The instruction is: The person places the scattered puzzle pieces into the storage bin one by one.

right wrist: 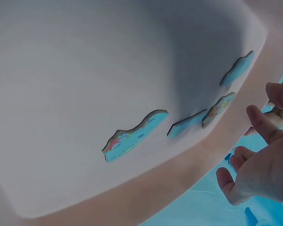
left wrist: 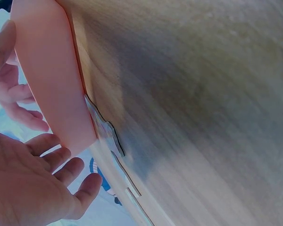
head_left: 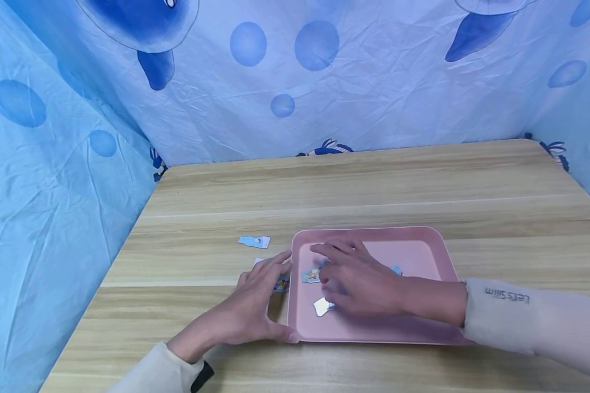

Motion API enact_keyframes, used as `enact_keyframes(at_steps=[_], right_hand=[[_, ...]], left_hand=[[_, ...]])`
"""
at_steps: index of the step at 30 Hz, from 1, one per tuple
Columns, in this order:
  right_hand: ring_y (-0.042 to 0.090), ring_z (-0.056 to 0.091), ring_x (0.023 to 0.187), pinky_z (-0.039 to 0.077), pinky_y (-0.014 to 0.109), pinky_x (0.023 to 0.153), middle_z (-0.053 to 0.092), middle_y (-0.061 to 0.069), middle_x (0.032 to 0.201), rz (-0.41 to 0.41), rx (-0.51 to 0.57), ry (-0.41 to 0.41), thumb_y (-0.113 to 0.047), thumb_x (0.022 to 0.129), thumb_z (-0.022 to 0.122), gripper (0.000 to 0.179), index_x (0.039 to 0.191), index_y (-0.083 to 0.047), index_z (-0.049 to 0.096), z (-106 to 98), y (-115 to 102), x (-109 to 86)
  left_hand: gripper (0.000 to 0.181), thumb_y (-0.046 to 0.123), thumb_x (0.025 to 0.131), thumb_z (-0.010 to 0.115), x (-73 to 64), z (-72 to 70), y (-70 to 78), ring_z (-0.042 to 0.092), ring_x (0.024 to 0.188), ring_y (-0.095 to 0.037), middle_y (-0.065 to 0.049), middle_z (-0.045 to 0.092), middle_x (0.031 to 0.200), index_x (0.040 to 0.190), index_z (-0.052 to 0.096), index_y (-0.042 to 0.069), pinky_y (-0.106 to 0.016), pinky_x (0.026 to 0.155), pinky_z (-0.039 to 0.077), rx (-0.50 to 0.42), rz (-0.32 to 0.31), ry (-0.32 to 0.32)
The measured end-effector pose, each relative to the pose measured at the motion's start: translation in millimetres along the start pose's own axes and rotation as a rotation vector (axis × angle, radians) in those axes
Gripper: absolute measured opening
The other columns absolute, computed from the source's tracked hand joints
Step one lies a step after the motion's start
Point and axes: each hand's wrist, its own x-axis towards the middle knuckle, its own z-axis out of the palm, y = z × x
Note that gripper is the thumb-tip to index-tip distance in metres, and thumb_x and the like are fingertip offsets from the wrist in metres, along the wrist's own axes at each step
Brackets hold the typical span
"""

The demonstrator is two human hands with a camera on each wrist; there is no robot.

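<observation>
A pink tray (head_left: 413, 255) lies on the table with several flat, printed puzzle pieces in it. Among them are a colourful piece (head_left: 311, 274), a pale shiny piece (head_left: 323, 307) and a blue piece (head_left: 397, 270). My left hand (head_left: 255, 305) rests against the tray's left side, thumb at the near corner and fingers spread along the rim. Over the tray hovers my right hand (head_left: 364, 278), fingers loosely bent. The right wrist view shows nothing held by that hand (right wrist: 269, 160), and a long blue piece (right wrist: 134, 136) lying apart from the others.
Left of the tray, a blue puzzle piece (head_left: 254, 241) lies on the wooden table (head_left: 201, 218). Another colourful piece (head_left: 282, 283) is partly hidden behind the left hand. A blue patterned cloth (head_left: 295, 82) hangs behind the table.
</observation>
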Motion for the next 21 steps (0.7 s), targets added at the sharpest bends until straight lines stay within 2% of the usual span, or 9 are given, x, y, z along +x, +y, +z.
enact_keyframes(at_steps=[8, 11, 15, 21], right_hand=[[0.025, 0.036, 0.134, 0.026, 0.052, 0.099, 0.054, 0.006, 0.130, 0.046, 0.038, 0.007, -0.017, 0.085, 0.065, 0.003, 0.087, -0.018, 0.067, -10.5, 4.8, -6.1], [0.024, 0.036, 0.133, 0.027, 0.052, 0.100, 0.051, 0.005, 0.135, 0.076, 0.067, 0.023, -0.016, 0.085, 0.065, 0.006, 0.089, -0.019, 0.068, -14.2, 6.2, -10.7], [0.025, 0.039, 0.129, 0.026, 0.052, 0.102, 0.048, 0.005, 0.139, 0.119, 0.124, 0.059, -0.015, 0.084, 0.068, 0.007, 0.090, -0.018, 0.068, -18.9, 8.0, -18.7], [0.022, 0.041, 0.124, 0.027, 0.050, 0.099, 0.050, 0.006, 0.138, 0.137, 0.153, 0.116, -0.013, 0.082, 0.072, 0.011, 0.089, -0.020, 0.066, -24.8, 13.3, -29.9]], left_hand=[[0.112, 0.047, 0.057, 0.089, 0.4, 1.1, -0.3, 0.013, 0.144, -0.018, 0.005, 0.016, 0.159, 0.148, 0.032, 0.017, -0.061, 0.109, 0.015, 0.003, -0.019, -0.007], [0.111, 0.047, 0.057, 0.089, 0.5, 1.4, -0.3, 0.014, 0.144, -0.018, 0.005, 0.016, 0.159, 0.147, 0.033, 0.017, -0.060, 0.108, 0.016, 0.006, -0.021, -0.005], [0.111, 0.046, 0.056, 0.089, 0.8, 2.1, 0.1, 0.015, 0.143, -0.018, 0.005, 0.016, 0.159, 0.147, 0.033, 0.016, -0.058, 0.108, 0.018, 0.009, -0.019, -0.002], [0.112, 0.045, 0.056, 0.090, 0.4, 2.2, 0.8, 0.016, 0.143, -0.019, 0.005, 0.017, 0.159, 0.148, 0.032, 0.017, -0.058, 0.107, 0.018, 0.007, -0.018, 0.000]])
